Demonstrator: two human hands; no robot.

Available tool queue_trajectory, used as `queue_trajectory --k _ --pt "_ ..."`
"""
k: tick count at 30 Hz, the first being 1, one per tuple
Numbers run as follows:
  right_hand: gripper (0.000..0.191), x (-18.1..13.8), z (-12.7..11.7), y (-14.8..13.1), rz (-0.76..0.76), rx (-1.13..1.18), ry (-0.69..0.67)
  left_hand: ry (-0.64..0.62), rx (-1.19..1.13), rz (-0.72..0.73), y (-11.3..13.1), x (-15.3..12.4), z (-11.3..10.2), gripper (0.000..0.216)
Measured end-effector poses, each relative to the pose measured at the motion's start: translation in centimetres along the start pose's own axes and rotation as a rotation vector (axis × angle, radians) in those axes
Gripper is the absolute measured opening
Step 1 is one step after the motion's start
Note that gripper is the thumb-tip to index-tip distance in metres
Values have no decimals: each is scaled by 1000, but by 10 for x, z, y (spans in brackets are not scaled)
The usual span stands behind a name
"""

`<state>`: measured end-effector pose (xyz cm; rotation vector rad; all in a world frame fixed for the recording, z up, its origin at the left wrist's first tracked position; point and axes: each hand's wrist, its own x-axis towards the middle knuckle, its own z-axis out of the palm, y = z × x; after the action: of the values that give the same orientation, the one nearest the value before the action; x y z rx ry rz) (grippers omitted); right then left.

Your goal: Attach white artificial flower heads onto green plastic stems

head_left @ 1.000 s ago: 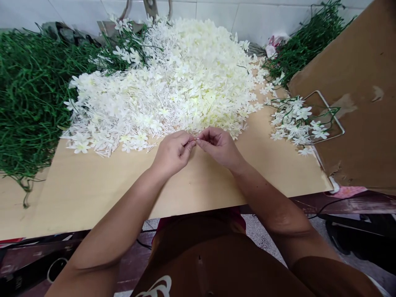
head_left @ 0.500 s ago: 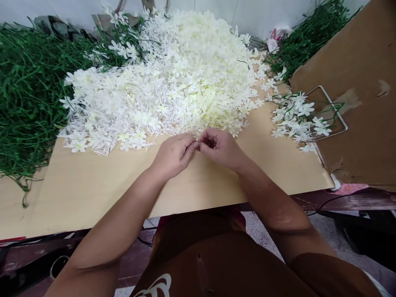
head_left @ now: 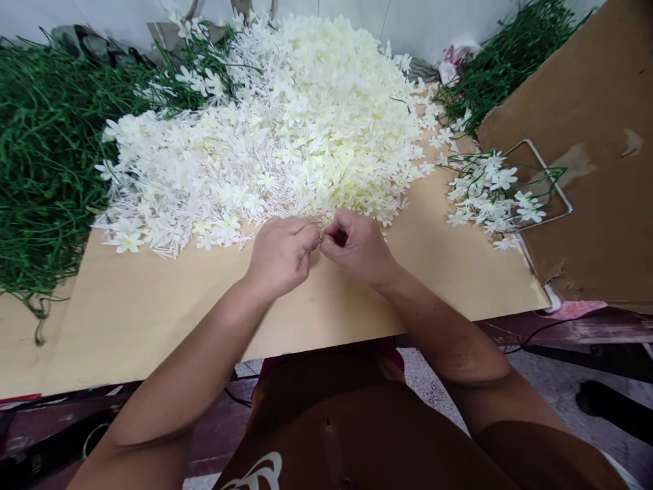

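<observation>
My left hand and my right hand meet fingertip to fingertip over the light wooden board, just in front of a big heap of white artificial flowers. Both hands are closed in a pinch on something very small between them; it is too small to name. The near edge of the flower heap touches my knuckles.
Green plastic stems lie piled at the left and at the back right. A small bunch of finished flower sprigs rests on a wire frame beside a brown cardboard sheet. A cable runs under the table.
My hands have drawn slightly closer together and the right fingers curled tighter. The camera tipped down a little, so the heap sits higher in view.
</observation>
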<state>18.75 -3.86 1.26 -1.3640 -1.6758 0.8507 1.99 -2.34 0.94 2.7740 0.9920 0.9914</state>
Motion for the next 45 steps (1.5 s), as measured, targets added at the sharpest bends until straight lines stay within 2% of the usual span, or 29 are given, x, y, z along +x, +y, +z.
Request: queue_trajectory --k 3,5,7,9,13,17,22,25,28,33,39,45 --pt "13 9 -10 8 59 -8 118 64 -33 78 10 0 -4 19" --pt "10 13 -22 15 104 81 162 72 -120 71 14 0 -5 21" --pt "9 14 -30 18 87 242 80 39 -201 -22 13 0 -4 26" --pt "17 12 -32 17 38 350 -59 -13 -284 -133 7 0 -2 31" --pt "24 5 -22 10 -50 370 -274 -59 -407 -212 -1 -1 1 35" --pt "34 3 -20 8 -75 386 -304 -77 -458 -231 -1 -1 2 38" --pt "39 4 -22 10 37 436 -350 -127 -507 -237 -3 0 3 37" --pt "35 5 -22 11 45 405 -360 -157 -519 -263 -3 1 2 36" --pt "22 4 -23 9 26 331 -362 -197 -536 -285 -2 1 2 36" --pt "8 3 -31 3 0 151 -458 -247 -587 -258 -1 1 2 37" --pt "15 3 -44 -13 -61 -144 -561 -286 -566 -245 1 -1 2 37" --pt "17 4 -50 -10 -87 -102 -652 -361 -630 -281 4 -2 0 36"
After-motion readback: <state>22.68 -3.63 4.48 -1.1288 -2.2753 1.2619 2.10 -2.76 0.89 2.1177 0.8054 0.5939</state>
